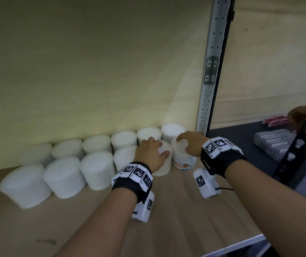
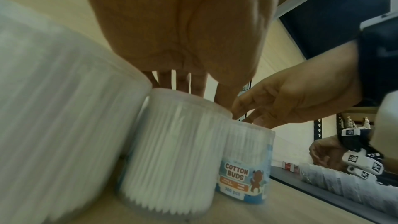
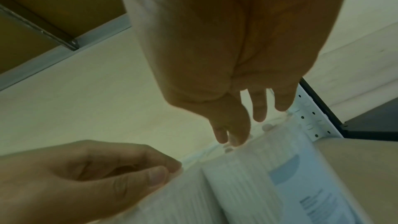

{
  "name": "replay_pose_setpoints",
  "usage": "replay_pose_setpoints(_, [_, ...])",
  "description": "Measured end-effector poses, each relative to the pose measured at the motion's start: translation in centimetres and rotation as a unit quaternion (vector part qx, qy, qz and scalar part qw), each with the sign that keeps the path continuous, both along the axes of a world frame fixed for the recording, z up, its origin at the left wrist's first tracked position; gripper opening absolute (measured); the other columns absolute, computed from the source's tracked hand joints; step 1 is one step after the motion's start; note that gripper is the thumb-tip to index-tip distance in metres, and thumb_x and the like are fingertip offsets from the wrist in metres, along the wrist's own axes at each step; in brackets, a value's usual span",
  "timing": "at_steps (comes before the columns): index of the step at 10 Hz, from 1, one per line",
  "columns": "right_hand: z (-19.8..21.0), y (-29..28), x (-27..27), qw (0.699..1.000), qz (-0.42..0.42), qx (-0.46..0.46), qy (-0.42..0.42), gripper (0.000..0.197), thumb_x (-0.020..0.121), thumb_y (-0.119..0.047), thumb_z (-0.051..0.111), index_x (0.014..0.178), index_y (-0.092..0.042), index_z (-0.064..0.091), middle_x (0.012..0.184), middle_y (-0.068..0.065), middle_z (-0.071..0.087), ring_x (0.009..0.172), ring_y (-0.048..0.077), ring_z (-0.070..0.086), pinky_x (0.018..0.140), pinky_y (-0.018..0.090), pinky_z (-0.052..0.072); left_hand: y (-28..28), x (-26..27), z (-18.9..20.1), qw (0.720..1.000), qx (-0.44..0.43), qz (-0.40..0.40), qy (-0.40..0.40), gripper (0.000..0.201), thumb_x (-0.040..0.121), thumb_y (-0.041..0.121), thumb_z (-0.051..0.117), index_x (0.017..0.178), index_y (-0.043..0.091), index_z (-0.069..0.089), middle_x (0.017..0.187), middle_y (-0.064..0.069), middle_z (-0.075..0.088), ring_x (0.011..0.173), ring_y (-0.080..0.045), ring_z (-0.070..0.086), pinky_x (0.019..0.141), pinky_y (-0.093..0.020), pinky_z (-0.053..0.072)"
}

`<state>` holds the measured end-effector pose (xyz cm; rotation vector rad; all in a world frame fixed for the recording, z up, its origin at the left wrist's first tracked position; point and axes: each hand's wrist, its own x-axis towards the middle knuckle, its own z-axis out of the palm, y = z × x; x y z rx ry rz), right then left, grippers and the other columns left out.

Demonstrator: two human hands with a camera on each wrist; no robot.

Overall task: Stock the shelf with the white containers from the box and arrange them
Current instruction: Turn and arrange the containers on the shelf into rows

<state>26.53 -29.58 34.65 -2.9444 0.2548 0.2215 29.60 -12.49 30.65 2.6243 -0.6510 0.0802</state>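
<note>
Two rows of white cotton-bud containers (image 1: 61, 175) stand on the wooden shelf (image 1: 74, 229) against the back wall. My left hand (image 1: 152, 151) grips the lid of a front-row container (image 1: 164, 167) from above, thumb on its right side. Right beside it stands a container with a blue "Cotton Buds" label (image 1: 184, 162), and my right hand (image 1: 189, 143) grips its lid from above. In the left wrist view both containers (image 2: 172, 151) (image 2: 245, 164) stand upright, side by side and close together. The right wrist view shows my right hand's fingertips (image 3: 234, 135) on the labelled container (image 3: 290, 176).
A perforated metal upright (image 1: 208, 80) bounds the shelf on the right. Beyond it a dark shelf (image 1: 237, 141) holds rows of small boxes (image 1: 274, 141), where another person's hand (image 1: 298, 115) works. A black frame (image 1: 300, 156) stands at far right. Bare board lies in front of the containers.
</note>
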Motion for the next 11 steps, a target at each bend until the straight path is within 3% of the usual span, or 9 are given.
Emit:
replay_pose_setpoints(1, [0.5,0.5,0.2,0.998,-0.049,0.002,-0.030,0.045,0.091,-0.019,0.048,0.136,-0.021,0.044,0.143,0.006,0.037,0.133,0.030,0.034,0.108,0.046,0.037,0.0,0.0,0.0,1.000,-0.004,-0.001,0.000,0.048,0.090,0.046,0.052,0.130,0.019,0.054,0.128,-0.003,0.050,0.121,-0.025,0.043,0.098,-0.040,0.041])
replay_pose_setpoints(2, [0.2,1.0,0.2,0.995,-0.089,-0.023,-0.039,0.053,0.092,-0.045,0.048,0.132,-0.010,0.049,0.138,0.013,0.040,0.130,0.034,0.037,0.106,0.047,0.039,0.0,-0.1,0.0,1.000,-0.008,-0.002,0.001,0.048,0.090,0.045,0.053,0.130,0.019,0.054,0.127,-0.004,0.050,0.121,-0.025,0.044,0.098,-0.040,0.041])
replay_pose_setpoints(3, [-0.8,1.3,0.2,0.993,-0.090,-0.069,-0.019,0.065,0.087,-0.058,0.048,0.129,-0.008,0.049,0.137,0.015,0.041,0.127,0.035,0.039,0.105,0.045,0.038,0.0,-0.1,0.0,1.000,-0.001,-0.003,-0.005,0.048,0.090,0.045,0.052,0.130,0.019,0.054,0.127,-0.004,0.050,0.120,-0.025,0.044,0.097,-0.040,0.041])
replay_pose_setpoints(5, [-0.7,1.3,0.4,0.994,-0.073,-0.080,-0.028,0.064,0.084,-0.057,0.052,0.126,-0.009,0.052,0.131,0.014,0.046,0.122,0.034,0.045,0.103,0.045,0.041,0.0,-0.1,0.0,1.000,0.001,-0.004,-0.003,0.048,0.090,0.045,0.051,0.130,0.019,0.053,0.127,-0.004,0.050,0.120,-0.025,0.043,0.098,-0.040,0.041])
replay_pose_setpoints(6, [-0.2,0.8,0.1,0.996,-0.052,-0.065,-0.019,0.061,0.086,-0.050,0.056,0.132,-0.011,0.049,0.134,0.011,0.046,0.124,0.032,0.046,0.103,0.045,0.042,0.0,-0.1,0.1,1.000,0.005,-0.006,-0.002,0.048,0.090,0.045,0.051,0.130,0.019,0.053,0.128,-0.004,0.049,0.121,-0.025,0.043,0.098,-0.040,0.041])
replay_pose_setpoints(8, [0.7,0.3,0.0,0.999,0.005,-0.030,0.009,0.052,0.092,-0.020,0.056,0.142,-0.018,0.041,0.149,0.004,0.038,0.135,0.023,0.041,0.109,0.031,0.035,0.0,-0.2,0.2,1.000,0.001,-0.005,-0.003,0.047,0.090,0.045,0.051,0.130,0.019,0.053,0.128,-0.004,0.049,0.121,-0.025,0.043,0.098,-0.039,0.040])
replay_pose_setpoints(11, [0.9,-0.1,0.1,0.999,0.033,-0.006,0.008,0.054,0.088,-0.005,0.054,0.138,-0.024,0.047,0.148,0.002,0.040,0.135,0.022,0.042,0.108,0.029,0.037,0.0,-0.2,0.3,1.000,0.008,-0.003,0.001,0.048,0.090,0.046,0.051,0.131,0.019,0.053,0.129,-0.003,0.049,0.121,-0.025,0.043,0.098,-0.040,0.040])
